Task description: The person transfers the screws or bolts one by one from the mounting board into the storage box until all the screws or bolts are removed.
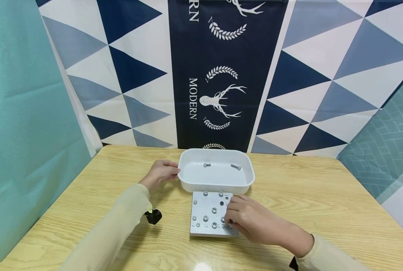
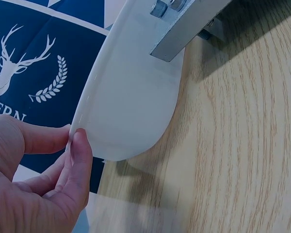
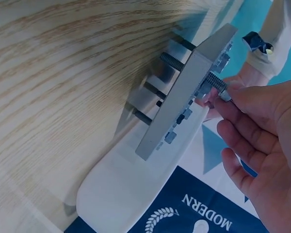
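My left hand (image 1: 161,174) pinches the left rim of a white plastic tray (image 1: 216,189) between thumb and fingers. Two loose metal bolts, one left (image 1: 206,165) and one right (image 1: 236,166), lie on the tray's floor. Just in front of it is a silver metal plate (image 1: 204,208) studded with several socket-head bolts, whose threaded ends stick out underneath. Over the plate's right side, my right hand (image 1: 252,218) pinches a bolt (image 3: 216,81) by its head, thread towards the plate. I cannot tell whether its tip has entered a hole.
Everything stands on a light wood-grain table (image 1: 289,188). A patterned cloth (image 1: 140,75) hangs behind the table's back edge, and a teal sheet (image 1: 25,131) hangs on the left. Small black devices sit at both wrists.
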The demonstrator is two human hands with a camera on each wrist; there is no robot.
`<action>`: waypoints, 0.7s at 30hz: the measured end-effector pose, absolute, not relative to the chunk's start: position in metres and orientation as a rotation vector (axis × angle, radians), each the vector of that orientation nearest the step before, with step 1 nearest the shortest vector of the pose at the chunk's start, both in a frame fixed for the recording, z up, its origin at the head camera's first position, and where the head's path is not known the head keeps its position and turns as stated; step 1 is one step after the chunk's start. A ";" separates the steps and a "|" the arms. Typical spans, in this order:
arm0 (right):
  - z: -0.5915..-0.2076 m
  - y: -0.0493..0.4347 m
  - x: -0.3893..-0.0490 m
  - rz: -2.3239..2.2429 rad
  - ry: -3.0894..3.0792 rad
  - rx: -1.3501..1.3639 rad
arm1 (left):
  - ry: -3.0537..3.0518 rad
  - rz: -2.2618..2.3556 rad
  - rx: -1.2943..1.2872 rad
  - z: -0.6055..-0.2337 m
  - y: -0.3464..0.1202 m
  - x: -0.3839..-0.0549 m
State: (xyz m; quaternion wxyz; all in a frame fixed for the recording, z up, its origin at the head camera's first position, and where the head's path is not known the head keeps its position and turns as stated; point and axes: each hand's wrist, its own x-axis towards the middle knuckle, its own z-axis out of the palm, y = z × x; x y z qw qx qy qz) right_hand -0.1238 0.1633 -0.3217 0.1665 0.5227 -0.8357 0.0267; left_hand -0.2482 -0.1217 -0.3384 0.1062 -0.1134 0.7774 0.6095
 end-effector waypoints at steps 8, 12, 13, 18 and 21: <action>-0.321 0.162 -0.125 0.073 -2.368 1.512 | 2.288 1.794 -0.335 -0.339 -0.122 -0.248; -0.320 0.163 -0.125 0.081 -2.358 1.513 | 2.286 1.792 -0.337 -0.339 -0.122 -0.248; -0.320 0.163 -0.125 0.082 -2.352 1.512 | 2.286 1.792 -0.338 -0.338 -0.122 -0.248; -0.320 0.165 -0.125 0.076 -2.345 1.509 | 2.278 1.801 -0.339 -0.338 -0.122 -0.248; -0.320 0.165 -0.125 0.071 -2.339 1.514 | 2.271 1.810 -0.336 -0.338 -0.122 -0.248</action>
